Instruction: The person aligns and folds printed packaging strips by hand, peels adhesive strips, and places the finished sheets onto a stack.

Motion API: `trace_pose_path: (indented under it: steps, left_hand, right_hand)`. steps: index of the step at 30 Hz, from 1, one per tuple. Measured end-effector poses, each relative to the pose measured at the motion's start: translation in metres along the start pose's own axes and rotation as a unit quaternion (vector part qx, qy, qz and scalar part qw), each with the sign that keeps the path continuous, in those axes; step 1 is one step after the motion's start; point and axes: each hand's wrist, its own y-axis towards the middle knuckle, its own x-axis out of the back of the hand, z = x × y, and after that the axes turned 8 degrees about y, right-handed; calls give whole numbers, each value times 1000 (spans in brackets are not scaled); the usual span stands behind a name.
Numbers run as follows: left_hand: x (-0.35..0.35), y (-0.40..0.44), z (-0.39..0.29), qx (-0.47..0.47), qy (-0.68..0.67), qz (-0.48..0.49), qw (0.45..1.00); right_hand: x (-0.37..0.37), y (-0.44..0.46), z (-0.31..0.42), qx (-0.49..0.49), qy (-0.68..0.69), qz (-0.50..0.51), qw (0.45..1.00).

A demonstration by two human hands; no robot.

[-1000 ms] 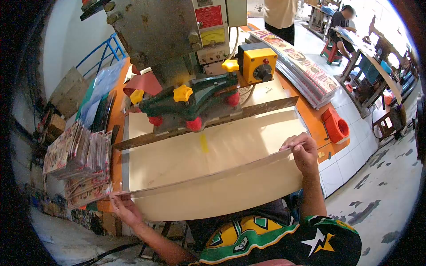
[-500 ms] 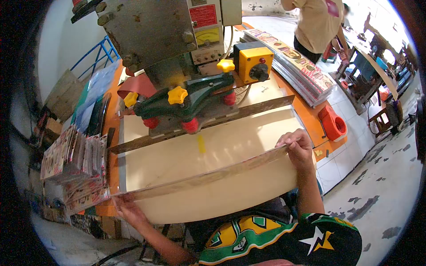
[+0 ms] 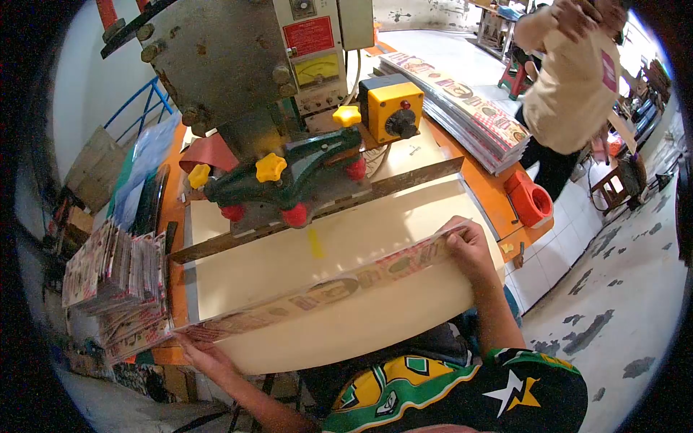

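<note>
A long, thin printed strip (image 3: 333, 290) with a clear glossy surface is stretched between my two hands. My right hand (image 3: 468, 249) is closed on its right end, thumb and fingers pinching the edge. At the lower left, my left hand (image 3: 206, 355) grips the other end, its fingers partly hidden under the strip. Below the strip lies a cream sheet (image 3: 375, 224) that covers the work surface and curves down over the front edge toward my lap. A long metal bar (image 3: 411, 176) under the dark green press head (image 3: 310, 162) stands just behind the strip.
Stacks of printed strips (image 3: 119, 270) stand at the left. Another long stack (image 3: 462, 108) lies at the back right, near a yellow control box (image 3: 393, 108). A red tape dispenser (image 3: 530, 200) sits on the right. A person (image 3: 570, 79) in a beige shirt stands beyond.
The strip has tilted so its printed face now shows, still held at both ends. My view has shifted slightly. The person behind has turned and raised their arms.
</note>
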Motion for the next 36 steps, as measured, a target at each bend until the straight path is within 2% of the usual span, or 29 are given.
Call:
trace_pose_path:
  steps: [4,7,10,12,15,18,22,25,28,31,33,34,36]
  left_hand:
    - [0,3,-9,41,-19,2,999]
    - [-3,5,-17,27,20,9,999]
    - [3,16,-17,-37,103,5,994]
    - [2,19,-16,-74,41,17,996]
    - [11,25,-9,-78,38,42,995]
    - [6,22,-9,-43,1,33,998]
    - [0,15,-13,-96,38,28,994]
    - [13,18,2,-69,23,60,996]
    - [17,16,17,-27,-46,24,998]
    - [26,20,25,1,-73,46,996]
    - [32,21,26,-7,-92,136,986]
    - [30,21,26,-7,-92,136,986]
    - [23,19,28,-11,-100,49,994]
  right_hand:
    - [5,-1,-7,14,23,27,999]
    - [3,-3,-8,40,66,35,996]
    - [1,-4,-4,68,82,33,994]
    - [0,-3,-2,83,78,34,993]
    - [-1,-4,0,66,92,28,993]
    - [1,-3,-2,69,95,40,992]
    - [3,-2,-5,62,89,60,992]
    - [3,-2,-5,51,88,59,993]
    - [4,-2,-6,39,90,59,993]
    - [3,-2,-3,31,89,56,994]
    - [1,-3,-1,22,92,56,994]
    - [-1,-3,1,21,99,55,993]
    - [-1,-3,1,20,106,53,993]
